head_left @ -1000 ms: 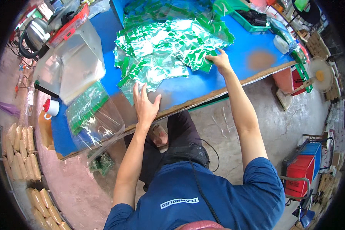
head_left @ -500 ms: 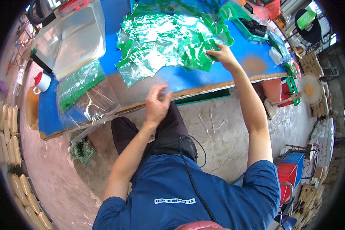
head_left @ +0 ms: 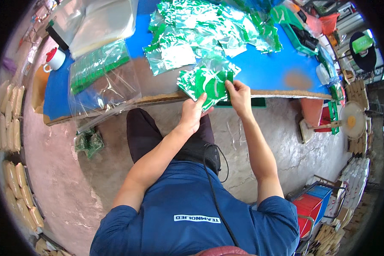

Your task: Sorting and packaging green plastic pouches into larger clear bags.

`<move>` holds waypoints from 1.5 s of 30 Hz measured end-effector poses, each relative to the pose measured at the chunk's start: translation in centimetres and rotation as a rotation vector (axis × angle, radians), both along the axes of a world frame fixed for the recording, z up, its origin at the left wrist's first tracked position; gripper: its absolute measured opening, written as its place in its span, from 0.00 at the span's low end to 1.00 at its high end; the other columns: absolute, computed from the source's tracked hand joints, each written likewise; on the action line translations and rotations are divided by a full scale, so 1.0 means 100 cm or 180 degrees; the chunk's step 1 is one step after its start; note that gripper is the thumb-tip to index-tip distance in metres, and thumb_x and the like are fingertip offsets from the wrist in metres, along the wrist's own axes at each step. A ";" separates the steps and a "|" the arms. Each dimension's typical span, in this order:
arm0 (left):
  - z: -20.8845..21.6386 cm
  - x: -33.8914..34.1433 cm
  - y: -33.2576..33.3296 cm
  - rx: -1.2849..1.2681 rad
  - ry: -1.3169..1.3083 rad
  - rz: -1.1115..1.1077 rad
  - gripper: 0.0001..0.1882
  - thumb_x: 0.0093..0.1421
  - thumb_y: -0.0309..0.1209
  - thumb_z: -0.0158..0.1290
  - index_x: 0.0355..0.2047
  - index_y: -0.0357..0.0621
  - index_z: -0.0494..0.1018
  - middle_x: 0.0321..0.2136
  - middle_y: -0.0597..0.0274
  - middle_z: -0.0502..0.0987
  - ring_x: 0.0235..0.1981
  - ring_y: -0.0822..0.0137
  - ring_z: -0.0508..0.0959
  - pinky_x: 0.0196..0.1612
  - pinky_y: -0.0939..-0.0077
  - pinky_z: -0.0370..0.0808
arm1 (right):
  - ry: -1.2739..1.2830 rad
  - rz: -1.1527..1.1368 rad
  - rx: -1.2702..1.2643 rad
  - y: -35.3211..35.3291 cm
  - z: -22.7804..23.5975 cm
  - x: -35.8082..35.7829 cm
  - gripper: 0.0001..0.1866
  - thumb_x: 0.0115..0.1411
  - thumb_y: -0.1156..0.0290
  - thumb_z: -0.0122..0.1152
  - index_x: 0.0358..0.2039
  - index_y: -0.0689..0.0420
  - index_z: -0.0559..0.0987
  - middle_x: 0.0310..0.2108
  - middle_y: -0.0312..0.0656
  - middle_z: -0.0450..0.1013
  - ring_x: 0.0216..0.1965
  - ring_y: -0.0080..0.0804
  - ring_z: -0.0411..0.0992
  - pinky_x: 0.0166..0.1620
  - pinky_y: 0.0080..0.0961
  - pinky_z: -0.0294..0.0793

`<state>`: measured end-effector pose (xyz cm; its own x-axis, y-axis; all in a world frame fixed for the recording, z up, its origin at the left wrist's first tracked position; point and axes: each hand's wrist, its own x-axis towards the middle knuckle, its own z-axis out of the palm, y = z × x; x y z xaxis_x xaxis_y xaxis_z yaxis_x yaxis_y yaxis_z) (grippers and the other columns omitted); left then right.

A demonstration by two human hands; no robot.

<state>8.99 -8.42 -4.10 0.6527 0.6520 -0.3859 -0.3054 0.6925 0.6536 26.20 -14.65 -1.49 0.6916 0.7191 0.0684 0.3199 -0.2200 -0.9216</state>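
Observation:
Between my two hands, just over the table's front edge, is a small bunch of green-and-clear plastic packets. My left hand grips its lower left side, thumb on top. My right hand pinches its right side. Beyond them a wide heap of similar shiny packets lies on the blue table. To the left, a large clear bag holds a neat row of green packets, and its loose end hangs over the table edge.
Stacked clear plastic sheets lie at the far left, near a white mug with a red lid. A green tray holds black items at the far right. Below stand a fan and, on the floor, a green plastic bundle.
My right hand has drawn packets from the heap toward me. My left hand, empty before, has come up and now grips them too.

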 end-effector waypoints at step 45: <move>0.029 -0.062 0.144 0.0261 -0.0065 0.0771 0.23 0.72 0.41 0.45 0.53 0.31 0.70 0.46 0.54 0.78 0.46 0.61 0.79 0.50 0.65 0.76 | -0.2642 0.1238 0.0413 0.089 0.001 -0.123 0.28 0.50 0.57 0.71 0.49 0.57 0.74 0.42 0.43 0.74 0.45 0.42 0.73 0.48 0.38 0.69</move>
